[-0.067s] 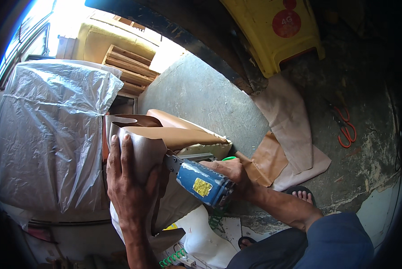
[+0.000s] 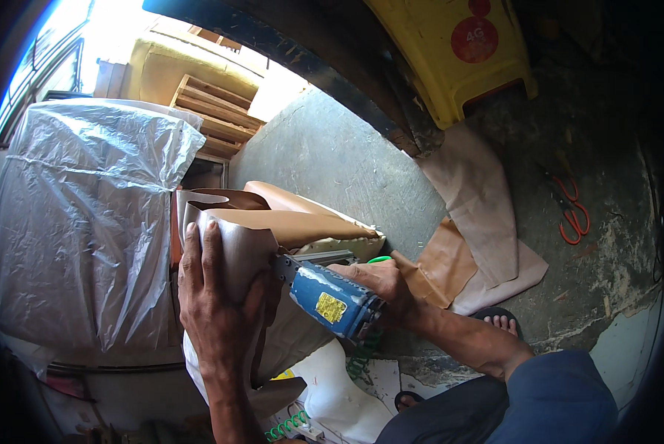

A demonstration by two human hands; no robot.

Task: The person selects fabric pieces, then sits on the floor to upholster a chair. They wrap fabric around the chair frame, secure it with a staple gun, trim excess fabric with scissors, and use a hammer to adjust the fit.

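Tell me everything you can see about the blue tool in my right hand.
The blue tool looks like a staple gun: a chunky, hard-looking body with pale worn patches, a yellow label and a dark rear end. A silver metal strip runs along its far side. It slants, metal nose toward the upper left, beside the folded covering's edge; contact there is unclear. Your right hand grips it.
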